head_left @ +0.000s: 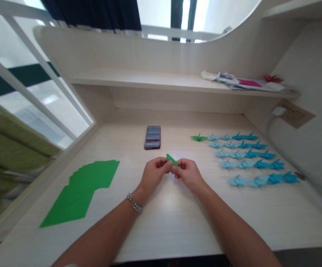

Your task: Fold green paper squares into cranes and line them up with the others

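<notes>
A small folded piece of green paper (172, 160) is pinched between both hands above the middle of the desk (177, 215). My left hand (153, 173), with a metal bracelet at the wrist, grips its left side with closed fingers. Closed on its right side is my right hand (188, 173). A finished green paper crane (199, 138) stands farther back to the right, at the left end of rows of several blue paper cranes (247, 155).
A fanned stack of green paper sheets (83, 191) lies at the left of the desk. A phone (152, 137) lies behind the hands. A shelf (149, 79) above holds papers (241, 83) at its right. A wall socket (291, 113) with a cable sits at right.
</notes>
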`<state>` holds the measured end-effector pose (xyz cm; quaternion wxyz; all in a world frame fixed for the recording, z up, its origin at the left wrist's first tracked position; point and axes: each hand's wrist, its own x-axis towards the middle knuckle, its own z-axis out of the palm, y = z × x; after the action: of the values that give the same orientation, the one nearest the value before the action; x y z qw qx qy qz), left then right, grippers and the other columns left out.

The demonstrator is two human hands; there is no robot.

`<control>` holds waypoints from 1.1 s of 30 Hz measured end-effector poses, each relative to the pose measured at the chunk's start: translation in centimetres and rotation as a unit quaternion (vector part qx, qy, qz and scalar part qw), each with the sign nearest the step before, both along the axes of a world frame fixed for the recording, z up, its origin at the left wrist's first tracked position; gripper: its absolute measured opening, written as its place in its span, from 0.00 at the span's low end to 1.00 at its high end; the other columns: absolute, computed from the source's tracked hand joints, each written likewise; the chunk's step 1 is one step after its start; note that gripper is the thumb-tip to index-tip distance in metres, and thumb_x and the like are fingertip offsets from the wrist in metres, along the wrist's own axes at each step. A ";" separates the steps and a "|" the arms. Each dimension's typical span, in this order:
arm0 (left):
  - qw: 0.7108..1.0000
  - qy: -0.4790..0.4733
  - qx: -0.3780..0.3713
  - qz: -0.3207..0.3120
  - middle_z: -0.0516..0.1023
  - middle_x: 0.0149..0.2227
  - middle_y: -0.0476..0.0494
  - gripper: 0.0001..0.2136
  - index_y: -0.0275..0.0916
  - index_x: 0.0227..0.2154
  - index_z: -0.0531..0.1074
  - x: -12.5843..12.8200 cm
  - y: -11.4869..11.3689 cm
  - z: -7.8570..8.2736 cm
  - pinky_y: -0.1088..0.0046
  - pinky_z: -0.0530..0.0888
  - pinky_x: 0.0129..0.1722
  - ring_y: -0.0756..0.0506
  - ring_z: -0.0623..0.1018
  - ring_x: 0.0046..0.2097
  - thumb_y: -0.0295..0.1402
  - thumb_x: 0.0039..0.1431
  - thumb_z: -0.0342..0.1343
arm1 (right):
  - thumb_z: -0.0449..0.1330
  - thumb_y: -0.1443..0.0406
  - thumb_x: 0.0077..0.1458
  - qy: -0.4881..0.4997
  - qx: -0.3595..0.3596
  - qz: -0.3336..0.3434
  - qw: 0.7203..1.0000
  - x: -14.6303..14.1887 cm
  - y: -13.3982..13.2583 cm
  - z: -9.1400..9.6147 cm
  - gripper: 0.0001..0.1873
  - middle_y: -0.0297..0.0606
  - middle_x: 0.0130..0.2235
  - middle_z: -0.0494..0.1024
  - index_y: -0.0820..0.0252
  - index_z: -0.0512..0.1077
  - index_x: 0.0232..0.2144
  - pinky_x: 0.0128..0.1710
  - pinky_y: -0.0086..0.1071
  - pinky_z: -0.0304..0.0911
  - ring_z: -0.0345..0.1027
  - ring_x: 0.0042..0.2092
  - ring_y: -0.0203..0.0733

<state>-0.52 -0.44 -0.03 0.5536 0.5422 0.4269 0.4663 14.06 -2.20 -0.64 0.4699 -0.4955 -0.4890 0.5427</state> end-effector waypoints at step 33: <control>0.997 -0.069 0.030 -0.007 0.79 0.34 0.43 0.18 0.35 0.38 0.70 0.0 -0.1 -0.3 0.68 0.76 0.37 0.46 0.78 0.35 0.32 0.43 0.66 | 0.67 0.60 0.39 0.055 0.066 -0.073 0.994 0.4 0.3 0.2 0.17 0.33 0.26 0.75 0.59 0.72 0.34 0.24 0.27 0.62 0.66 0.26 0.35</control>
<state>-0.49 -0.56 -0.33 0.5686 0.5283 0.3695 0.5109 14.43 -1.86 -0.48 0.5664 -0.4667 -0.4597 0.5000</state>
